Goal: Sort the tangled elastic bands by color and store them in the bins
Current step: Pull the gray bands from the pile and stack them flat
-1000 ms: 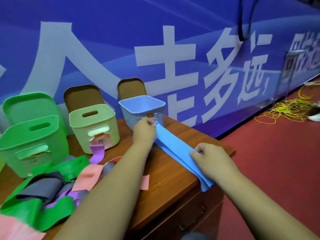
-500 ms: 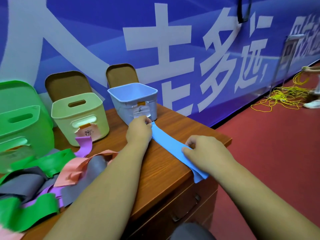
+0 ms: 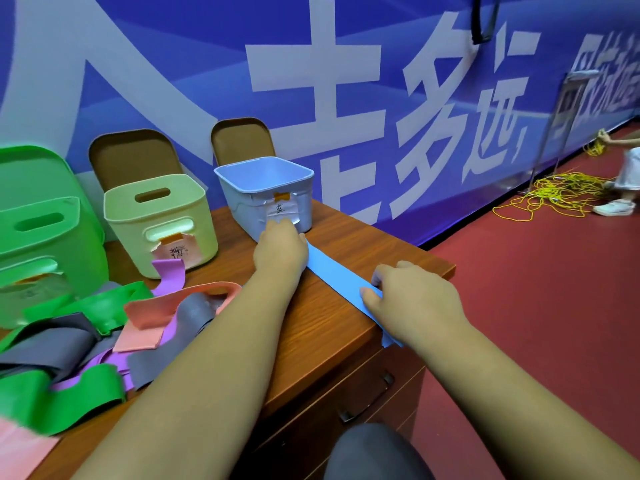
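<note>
A blue elastic band (image 3: 337, 276) lies flat and stretched across the right part of the wooden table (image 3: 322, 327). My left hand (image 3: 280, 245) grips its far end just in front of the pale blue bin (image 3: 266, 195). My right hand (image 3: 412, 296) pinches its near end at the table's edge, where the band's tip hangs over. A tangle of green, grey, pink and purple bands (image 3: 104, 327) lies on the left of the table. A light green bin (image 3: 159, 220) and a bright green bin (image 3: 41, 233) stand left of the blue one.
Brown lids (image 3: 239, 140) lean against the blue banner wall behind the bins. The table ends close to my right hand, with red floor beyond. Yellow cord (image 3: 554, 195) lies on the floor far right, beside another person's shoe (image 3: 613, 206). A drawer handle (image 3: 367, 396) is below the tabletop.
My hands keep the same hold on the blue band. The view has shifted a little, so the bins sit further left in frame; a person's foot has appeared far right.
</note>
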### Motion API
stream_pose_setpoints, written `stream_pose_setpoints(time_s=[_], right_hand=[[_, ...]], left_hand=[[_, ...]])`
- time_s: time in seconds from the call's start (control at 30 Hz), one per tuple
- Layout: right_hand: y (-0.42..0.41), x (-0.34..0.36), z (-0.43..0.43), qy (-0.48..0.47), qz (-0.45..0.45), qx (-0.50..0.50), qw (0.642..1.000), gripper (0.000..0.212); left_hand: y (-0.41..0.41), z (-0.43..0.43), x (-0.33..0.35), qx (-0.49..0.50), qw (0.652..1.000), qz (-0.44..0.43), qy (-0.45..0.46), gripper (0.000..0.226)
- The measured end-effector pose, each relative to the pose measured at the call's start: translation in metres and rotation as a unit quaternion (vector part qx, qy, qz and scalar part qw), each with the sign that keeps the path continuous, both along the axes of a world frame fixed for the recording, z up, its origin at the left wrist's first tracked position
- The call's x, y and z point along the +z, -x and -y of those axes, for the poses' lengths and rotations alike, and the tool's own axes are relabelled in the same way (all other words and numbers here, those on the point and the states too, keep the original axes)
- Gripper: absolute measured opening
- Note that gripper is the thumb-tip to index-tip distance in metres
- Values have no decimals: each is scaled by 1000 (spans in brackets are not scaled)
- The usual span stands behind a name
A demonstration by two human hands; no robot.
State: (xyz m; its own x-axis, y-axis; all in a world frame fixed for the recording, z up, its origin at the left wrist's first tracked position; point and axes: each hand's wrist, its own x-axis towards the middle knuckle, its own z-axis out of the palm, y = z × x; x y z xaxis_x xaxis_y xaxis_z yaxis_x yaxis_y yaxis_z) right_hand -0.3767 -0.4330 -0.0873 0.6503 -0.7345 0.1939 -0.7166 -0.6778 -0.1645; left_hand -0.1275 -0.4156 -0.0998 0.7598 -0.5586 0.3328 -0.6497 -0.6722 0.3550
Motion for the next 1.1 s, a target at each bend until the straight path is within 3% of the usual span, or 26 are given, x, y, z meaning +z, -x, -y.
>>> stream_pose_setpoints(time_s=[0.2,0.4,0.77,0.9,1.1], right_hand=[[5,16,-15,17,-4,-18,1000,34],[-24,25,-51,-27,69,41,996,35],[-122,39,-151,-45,162,253,953,24],[-164,42,-188,-24,169,327,929,26],[-219,39,-232,-59,171,406,896,21]], left_hand=[[17,-29,54,-33,996,-69,-56,20],[9,-105,98,-107,984,-139,19,22],[-46,-316,107,-63,997,-2,-34,16],[-72,-379,89,-44,999,18,-8,5],[-93,-437,51,-6,999,11,40,10]])
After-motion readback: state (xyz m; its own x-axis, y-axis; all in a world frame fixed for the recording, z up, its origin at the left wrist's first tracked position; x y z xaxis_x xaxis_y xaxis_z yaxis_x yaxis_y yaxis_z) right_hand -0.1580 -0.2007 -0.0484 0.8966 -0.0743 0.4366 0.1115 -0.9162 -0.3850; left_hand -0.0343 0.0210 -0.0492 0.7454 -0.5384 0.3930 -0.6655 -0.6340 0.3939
